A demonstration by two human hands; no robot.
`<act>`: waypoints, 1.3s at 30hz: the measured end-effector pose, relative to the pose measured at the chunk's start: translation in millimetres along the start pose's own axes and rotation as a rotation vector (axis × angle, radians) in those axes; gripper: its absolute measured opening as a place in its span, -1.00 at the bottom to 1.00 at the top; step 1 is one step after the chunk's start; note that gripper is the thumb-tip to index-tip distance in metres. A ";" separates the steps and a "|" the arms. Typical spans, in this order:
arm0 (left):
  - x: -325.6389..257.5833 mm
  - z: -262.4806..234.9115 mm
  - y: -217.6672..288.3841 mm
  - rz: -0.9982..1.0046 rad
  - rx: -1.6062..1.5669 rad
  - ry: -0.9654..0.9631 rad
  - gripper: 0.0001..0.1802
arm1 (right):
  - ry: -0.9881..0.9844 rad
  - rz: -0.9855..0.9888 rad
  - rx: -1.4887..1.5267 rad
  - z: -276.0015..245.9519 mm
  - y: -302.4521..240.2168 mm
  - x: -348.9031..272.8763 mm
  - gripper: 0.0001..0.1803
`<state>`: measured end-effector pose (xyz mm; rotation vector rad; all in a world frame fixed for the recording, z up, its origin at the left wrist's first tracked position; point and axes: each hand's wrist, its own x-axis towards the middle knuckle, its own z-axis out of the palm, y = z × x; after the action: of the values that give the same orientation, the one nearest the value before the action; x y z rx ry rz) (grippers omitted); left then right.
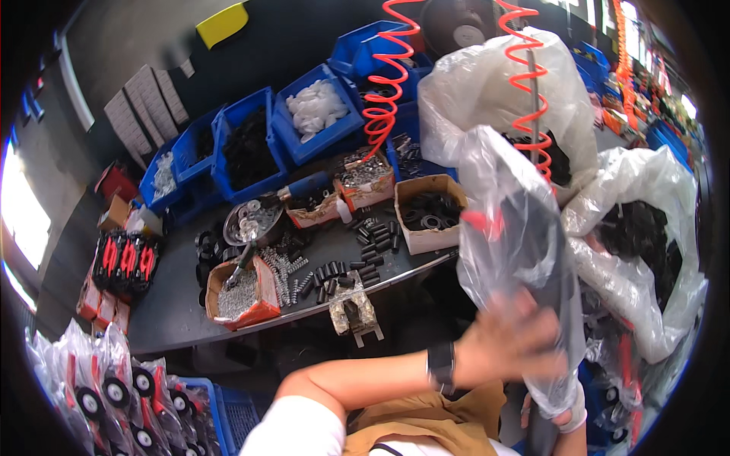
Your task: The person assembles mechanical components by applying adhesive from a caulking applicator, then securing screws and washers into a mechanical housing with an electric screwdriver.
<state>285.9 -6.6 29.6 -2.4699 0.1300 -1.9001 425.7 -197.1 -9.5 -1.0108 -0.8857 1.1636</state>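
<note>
Upright in front of me at the right stands a clear plastic bag [487,273] around a long dark part [536,243]. A red piece [487,224] shows through its upper left. My left hand [517,338], blurred by motion, lies across the lower half of the bag; its fingers are too smeared to read. A black band [441,367] circles that wrist. Low at the right, my right hand [569,416], with a white covering at its wrist, is closed around the lower end of the bagged part. Some of its fingers are hidden behind it.
A dark workbench [175,304] carries springs [285,270], black cylinders [372,239] and open cartons [243,292]. Blue bins [315,114] line its back. Red coiled hoses [388,83] hang overhead. Large plastic-lined sacks [646,251] stand right; bagged wheeled parts [118,391] lie lower left.
</note>
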 end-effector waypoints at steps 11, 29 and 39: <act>-31.7 -15.4 7.4 -0.368 -0.496 -0.071 -0.87 | -0.470 -0.024 0.870 24.6 -12.2 81.8 -0.22; 43.5 -96.4 -57.3 -1.135 -0.810 0.470 -0.18 | -0.192 -0.293 -1.445 7.9 -74.9 62.1 -0.60; 23.8 -123.4 -27.9 -1.211 -0.739 0.661 -0.37 | 1.167 -0.143 -2.376 -168.3 -262.1 78.5 -0.87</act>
<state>174.2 23.4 86.3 -2.2528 -1.0864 -3.6552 676.2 -172.1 190.1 -2.7452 -0.9337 -1.3991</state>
